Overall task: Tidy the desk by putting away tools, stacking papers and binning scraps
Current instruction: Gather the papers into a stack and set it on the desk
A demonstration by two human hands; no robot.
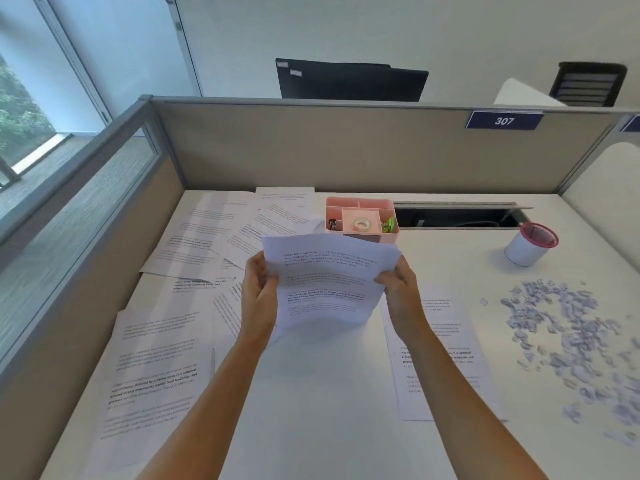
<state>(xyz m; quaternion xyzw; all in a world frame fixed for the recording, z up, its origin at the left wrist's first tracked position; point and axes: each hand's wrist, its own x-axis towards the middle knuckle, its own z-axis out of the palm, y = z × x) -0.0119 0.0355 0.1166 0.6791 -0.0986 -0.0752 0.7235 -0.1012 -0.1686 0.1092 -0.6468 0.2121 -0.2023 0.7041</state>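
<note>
- Left hand [258, 296] and right hand [398, 294] each grip a side edge of a small stack of white printed sheets [327, 282], raised above the white desk [329, 393].
- Loose printed pages [166, 358] cover the desk's left side.
- Pale shredded paper scraps [571, 334] lie scattered right.
- Pink plastic organiser tray [360, 220] just behind the stack.

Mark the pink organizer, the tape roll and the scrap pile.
organizer [375, 203], head view, inside of its back wall.
tape roll [355, 224], head view, left side of the ring.
scrap pile [575, 341], head view, dense middle of the heap.
</note>
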